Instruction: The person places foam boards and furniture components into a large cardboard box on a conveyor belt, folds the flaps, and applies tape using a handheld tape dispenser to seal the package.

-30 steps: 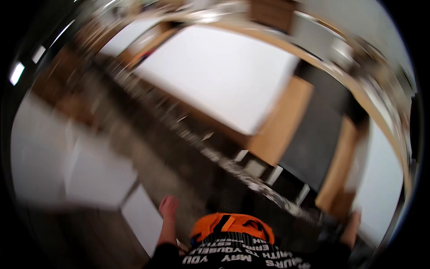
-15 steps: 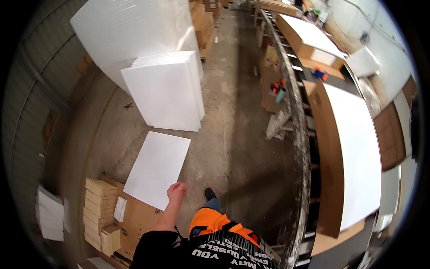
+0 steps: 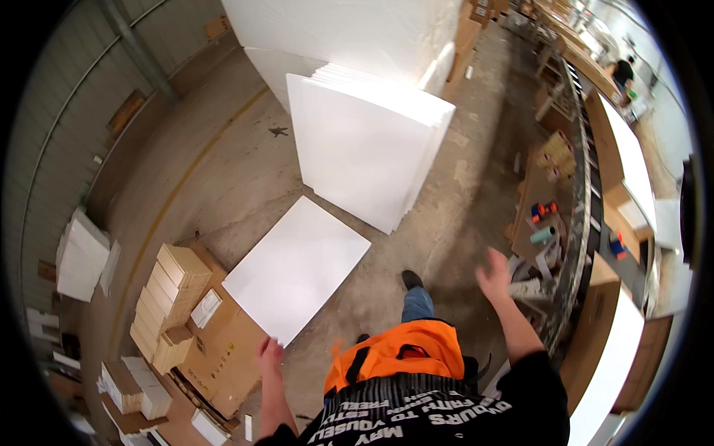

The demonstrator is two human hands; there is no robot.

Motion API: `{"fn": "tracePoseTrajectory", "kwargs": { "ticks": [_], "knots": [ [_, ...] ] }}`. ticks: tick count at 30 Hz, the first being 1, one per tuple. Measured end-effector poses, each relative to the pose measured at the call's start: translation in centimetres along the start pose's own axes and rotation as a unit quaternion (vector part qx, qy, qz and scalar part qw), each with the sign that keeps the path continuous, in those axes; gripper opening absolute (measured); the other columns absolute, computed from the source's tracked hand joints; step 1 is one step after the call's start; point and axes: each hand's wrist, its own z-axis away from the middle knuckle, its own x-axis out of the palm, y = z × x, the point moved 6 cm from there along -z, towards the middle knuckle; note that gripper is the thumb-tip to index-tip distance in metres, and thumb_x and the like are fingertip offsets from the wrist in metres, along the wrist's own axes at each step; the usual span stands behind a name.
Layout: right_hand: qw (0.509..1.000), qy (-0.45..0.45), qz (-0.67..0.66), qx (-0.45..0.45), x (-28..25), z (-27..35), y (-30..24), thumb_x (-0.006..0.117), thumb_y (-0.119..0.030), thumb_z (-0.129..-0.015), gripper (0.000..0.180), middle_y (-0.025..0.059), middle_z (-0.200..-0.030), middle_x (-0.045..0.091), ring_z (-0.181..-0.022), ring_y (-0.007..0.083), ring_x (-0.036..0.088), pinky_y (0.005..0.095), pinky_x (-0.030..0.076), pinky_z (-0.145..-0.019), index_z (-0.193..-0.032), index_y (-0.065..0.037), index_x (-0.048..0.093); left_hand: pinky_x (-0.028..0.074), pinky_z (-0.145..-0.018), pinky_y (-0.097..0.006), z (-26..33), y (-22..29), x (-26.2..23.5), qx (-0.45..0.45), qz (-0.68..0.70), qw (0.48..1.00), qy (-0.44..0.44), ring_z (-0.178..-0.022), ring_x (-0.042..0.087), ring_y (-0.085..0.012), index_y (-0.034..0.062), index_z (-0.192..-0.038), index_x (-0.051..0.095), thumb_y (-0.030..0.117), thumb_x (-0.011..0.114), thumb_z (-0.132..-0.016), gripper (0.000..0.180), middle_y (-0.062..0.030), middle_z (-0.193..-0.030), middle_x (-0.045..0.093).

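Note:
A single white foam-like sheet (image 3: pixel 297 271) lies flat over the floor, its left edge by a brown cardboard piece. My left hand (image 3: pixel 271 355) is at the sheet's near corner, fingers loosely apart and nothing visible in them; whether they touch the sheet I cannot tell. My right hand (image 3: pixel 494 276) hangs over the floor on the right, open, holding nothing and slightly blurred. Beyond the flat sheet, a stack of similar white sheets (image 3: pixel 364 145) stands on edge, leaning against a large plastic-wrapped white block (image 3: pixel 349 33).
Cream-coloured blocks (image 3: pixel 160 297) are piled on flattened cardboard (image 3: pixel 223 372) at the left. Along the right runs a roller conveyor (image 3: pixel 584 186) carrying long cartons with white tops (image 3: pixel 613 349). Tape dispensers (image 3: pixel 543 212) sit beside it. Another person (image 3: pixel 621 72) is far off.
My view has swung left, so the scene sits further right. My right arm has come into view on the right, and my left hand is now lower, by the sheet's near corner.

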Motion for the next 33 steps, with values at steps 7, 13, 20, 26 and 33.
{"fn": "tracePoseTrajectory", "kwargs": {
  "ticks": [7,13,20,26,33],
  "knots": [
    [0.949,-0.12,0.031,-0.289,13.5,-31.8,-18.8,0.07,-0.024,-0.077,0.077,0.0206,-0.14,0.041,-0.127,0.0379,0.043,0.0429,0.043,-0.103,-0.143,-0.006,0.034,0.047,-0.051,-0.031,19.9,-11.8,-9.4,-0.015,0.156,0.906,0.392,-0.065,0.059,-0.017,0.0062,-0.106,0.059,0.013,0.066,-0.088,0.02,-0.0058,-0.08,0.062],
    [0.934,-0.168,0.232,-0.213,17.7,-43.5,-22.2,0.071,-0.032,-0.076,0.093,0.0214,-0.144,0.035,-0.132,0.0345,0.036,0.0448,0.031,-0.108,-0.148,0.002,0.024,0.033,-0.097,-0.042,30.3,-13.0,6.0,-0.165,0.136,0.926,0.311,-0.121,0.037,-0.028,0.0048,-0.14,0.038,0.031,0.046,-0.094,0.054,-0.0144,-0.138,0.034],
    [0.913,-0.25,0.276,-0.166,19.2,-45.4,-22.2,0.072,-0.035,-0.071,0.072,0.0165,-0.12,0.05,-0.116,0.0328,0.05,0.047,0.037,-0.1,-0.129,-0.003,0.043,0.045,-0.072,-0.033,36.5,-17.4,14.9,-0.173,-0.023,0.951,0.254,-0.091,0.055,-0.0234,0.0009,-0.128,0.051,0.029,0.055,-0.093,0.044,-0.0117,-0.11,0.055],
    [0.921,-0.29,0.227,-0.126,23.2,-47.3,-22.5,0.074,-0.032,-0.067,0.078,0.0215,-0.126,0.056,-0.117,0.0355,0.056,0.0466,0.046,-0.098,-0.132,-0.003,0.042,0.054,-0.06,-0.023,38.0,-19.9,16.8,-0.154,0.058,0.929,0.331,-0.073,0.066,-0.0195,-0.0063,-0.119,0.056,0.023,0.06,-0.09,0.041,-0.0128,-0.097,0.067],
    [0.939,-0.26,0.016,-0.224,23.8,-52.6,-17.6,0.081,-0.019,-0.063,0.1,0.025,-0.148,0.034,-0.139,0.0356,0.032,0.0416,0.028,-0.116,-0.145,0.006,0.029,0.052,-0.089,-0.038,33.7,-12.5,16.7,-0.151,-0.239,0.905,0.319,-0.101,0.066,-0.0273,0.0057,-0.11,0.068,0.04,0.07,-0.08,0.046,-0.0124,-0.106,0.07]
  ]
}}
